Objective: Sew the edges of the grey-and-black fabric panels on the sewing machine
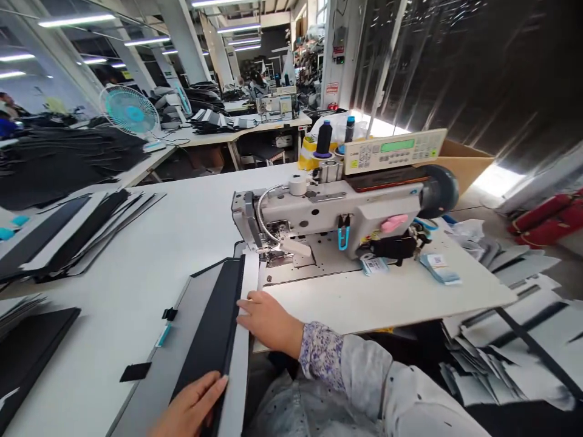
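A long panel of black and grey fabric (212, 315) with a white strip along its right edge lies on the table, its far end at the presser foot of the sewing machine (319, 212). My left hand (191, 403) pinches the panel's edge near the bottom of the view, thumb on top and the other fingers partly hidden beneath. Farther up, my right hand (268, 318) is closed on the white strip, its fingertips at the seam with the black fabric. A clip-like black piece (169, 314) and a larger black tab (135, 372) sit along the panel's left side.
Stacked panels (77, 237) and a dark pile (36, 358) lie at left. Blue thread snips (343, 233) hang on the machine, beneath its control panel (395, 152). Labels (439, 269) lie at right. Cut pieces (523, 340) fill the lower right. A fan (132, 112) stands behind.
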`<state>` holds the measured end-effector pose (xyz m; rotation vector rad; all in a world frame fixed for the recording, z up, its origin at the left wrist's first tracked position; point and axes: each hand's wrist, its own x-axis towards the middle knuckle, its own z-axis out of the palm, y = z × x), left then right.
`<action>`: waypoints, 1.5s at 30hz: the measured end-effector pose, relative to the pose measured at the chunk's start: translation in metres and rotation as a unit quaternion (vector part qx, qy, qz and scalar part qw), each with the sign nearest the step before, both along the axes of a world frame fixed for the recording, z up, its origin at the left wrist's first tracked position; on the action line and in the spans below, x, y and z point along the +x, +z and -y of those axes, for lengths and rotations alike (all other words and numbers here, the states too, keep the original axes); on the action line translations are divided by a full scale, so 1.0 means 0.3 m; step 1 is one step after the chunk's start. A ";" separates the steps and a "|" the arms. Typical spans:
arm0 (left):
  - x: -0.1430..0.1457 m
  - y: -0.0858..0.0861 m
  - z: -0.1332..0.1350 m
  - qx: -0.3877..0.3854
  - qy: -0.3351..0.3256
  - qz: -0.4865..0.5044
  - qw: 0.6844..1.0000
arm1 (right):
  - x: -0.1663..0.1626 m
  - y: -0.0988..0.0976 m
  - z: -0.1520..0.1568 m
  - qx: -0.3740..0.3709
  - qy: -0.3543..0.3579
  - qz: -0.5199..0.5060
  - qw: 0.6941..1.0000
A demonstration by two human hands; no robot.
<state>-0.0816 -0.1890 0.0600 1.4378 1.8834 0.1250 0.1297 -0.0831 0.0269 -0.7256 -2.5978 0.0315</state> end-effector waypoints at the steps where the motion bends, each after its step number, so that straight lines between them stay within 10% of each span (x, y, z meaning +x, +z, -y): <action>1: -0.007 0.001 -0.028 -0.001 -0.040 -0.049 0.998 | -0.015 -0.022 0.001 -0.019 -0.001 0.003 1.000; 7: 0.107 -0.035 -0.499 0.297 -0.156 -0.139 0.932 | -0.059 -0.098 0.103 -0.067 -0.045 -0.028 0.996; 12: 0.228 -0.136 -0.797 0.334 -0.158 -0.123 0.921 | -0.065 -0.104 0.161 -0.073 -0.049 -0.030 0.996; 45: 0.325 -0.174 -0.759 0.331 -0.061 -0.181 0.924 | 0.105 -0.133 0.156 -0.044 0.048 -0.050 0.997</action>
